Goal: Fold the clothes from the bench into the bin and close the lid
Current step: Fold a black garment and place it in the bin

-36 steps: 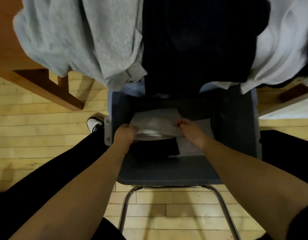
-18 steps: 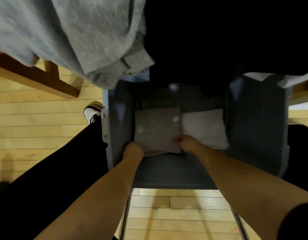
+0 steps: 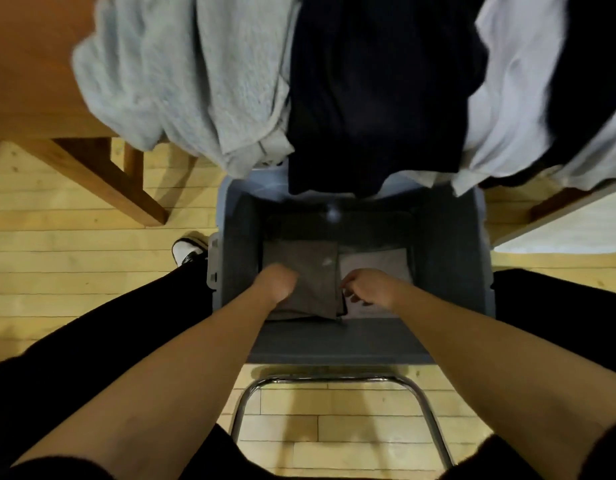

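Note:
A grey-blue bin point(image 3: 230, 237) stands open on the floor below the bench point(image 3: 29, 64). Inside it a folded grey-brown garment point(image 3: 310, 265) lies flat at the left, beside a folded white garment point(image 3: 379, 259). My left hand point(image 3: 277, 284) rests on the grey-brown garment's left near part, its fingers bent down out of sight. My right hand point(image 3: 365, 287) hovers at that garment's right edge with fingers loosely curled and holding nothing. A light grey sweatshirt point(image 3: 181, 81), a dark navy garment point(image 3: 368, 91) and a white garment point(image 3: 514, 84) hang over the bench edge above the bin.
A wooden bench leg point(image 3: 102, 178) slants down at the left. A chrome tube frame point(image 3: 334, 379) sits on the wooden floor just in front of the bin. My legs in black trousers flank the bin, and a black-and-white shoe point(image 3: 188, 247) is by its left wall.
The folded grey-brown garment went from held above the bin to lying flat inside it. My right hand has let go of its edge.

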`<state>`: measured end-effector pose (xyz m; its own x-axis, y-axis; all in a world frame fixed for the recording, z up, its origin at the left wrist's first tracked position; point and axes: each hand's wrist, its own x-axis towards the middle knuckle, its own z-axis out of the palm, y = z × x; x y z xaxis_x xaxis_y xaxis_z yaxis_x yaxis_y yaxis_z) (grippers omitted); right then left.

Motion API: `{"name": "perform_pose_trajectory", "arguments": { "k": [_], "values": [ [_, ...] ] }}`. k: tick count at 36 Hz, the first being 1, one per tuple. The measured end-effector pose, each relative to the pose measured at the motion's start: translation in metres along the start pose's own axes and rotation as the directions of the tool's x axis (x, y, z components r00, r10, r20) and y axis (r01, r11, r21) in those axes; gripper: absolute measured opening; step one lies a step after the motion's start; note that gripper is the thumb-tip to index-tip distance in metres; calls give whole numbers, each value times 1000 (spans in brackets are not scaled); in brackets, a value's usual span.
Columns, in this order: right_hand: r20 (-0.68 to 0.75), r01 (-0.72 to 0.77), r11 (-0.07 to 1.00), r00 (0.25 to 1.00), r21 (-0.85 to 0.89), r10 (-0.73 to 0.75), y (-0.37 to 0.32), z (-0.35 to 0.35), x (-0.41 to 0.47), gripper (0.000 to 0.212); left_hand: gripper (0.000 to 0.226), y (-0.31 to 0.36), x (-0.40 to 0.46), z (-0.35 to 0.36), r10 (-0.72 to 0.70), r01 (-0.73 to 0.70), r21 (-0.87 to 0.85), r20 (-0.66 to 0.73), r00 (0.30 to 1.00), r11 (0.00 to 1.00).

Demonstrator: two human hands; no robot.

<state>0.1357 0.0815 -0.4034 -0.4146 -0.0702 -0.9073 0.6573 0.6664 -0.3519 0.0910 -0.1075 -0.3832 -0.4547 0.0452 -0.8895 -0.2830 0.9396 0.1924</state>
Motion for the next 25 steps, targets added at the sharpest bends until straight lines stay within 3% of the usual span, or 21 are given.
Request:
{"name": "perform_pose_trajectory", "arguments": {
  "k": [4, 8, 10, 12, 15, 17, 18, 19, 20, 23, 25],
  "values": [
    [-79, 97, 991, 991, -92, -105, -21, -21, -43, 29, 23, 30, -48, -18, 74, -106, -372, -98, 992, 922],
    [-224, 262, 903, 910, -340, -349, -46, -54, -100, 26, 21, 52, -95, -38, 237, -314, -391, -234, 943, 865],
    [-276, 317, 834, 839, -452, -469, -60, -71, -129, 29, 19, 60, -115, -48, 338, -445, -258, -368, 866, 858],
    [-393, 369, 773, 700, -516, -597, -68, -87, -153, 26, 14, 67, -134, -57, 421, -558, -119, -534, 733, 821],
    [-536, 442, 639, 348, -630, -769, -74, -111, -178, 20, 10, 82, -156, -70, 570, -681, 179, -714, 407, 710],
    [-547, 356, 567, 166, -743, -821, -77, -126, -186, 28, 19, 93, -163, -79, 657, -627, 413, -722, 216, 661],
    [-547, 288, 560, 131, -777, -827, -79, -134, -186, 37, 25, 99, -163, -85, 688, -580, 497, -708, 159, 645],
    [-546, 214, 567, 152, -795, -824, -78, -140, -183, 48, 34, 103, -160, -87, 715, -531, 557, -684, 143, 638],
    [-539, 141, 568, 196, -811, -819, -77, -146, -182, 60, 44, 109, -160, -90, 730, -483, 587, -658, 183, 650],
    [-498, -28, 524, 358, -851, -790, -67, -153, -171, 85, 80, 123, -151, -92, 666, -342, 574, -594, 452, 744],
    [-504, -57, 526, 389, -848, -771, -64, -154, -167, 88, 91, 129, -147, -93, 630, -280, 580, -585, 510, 765]
  ]
}}
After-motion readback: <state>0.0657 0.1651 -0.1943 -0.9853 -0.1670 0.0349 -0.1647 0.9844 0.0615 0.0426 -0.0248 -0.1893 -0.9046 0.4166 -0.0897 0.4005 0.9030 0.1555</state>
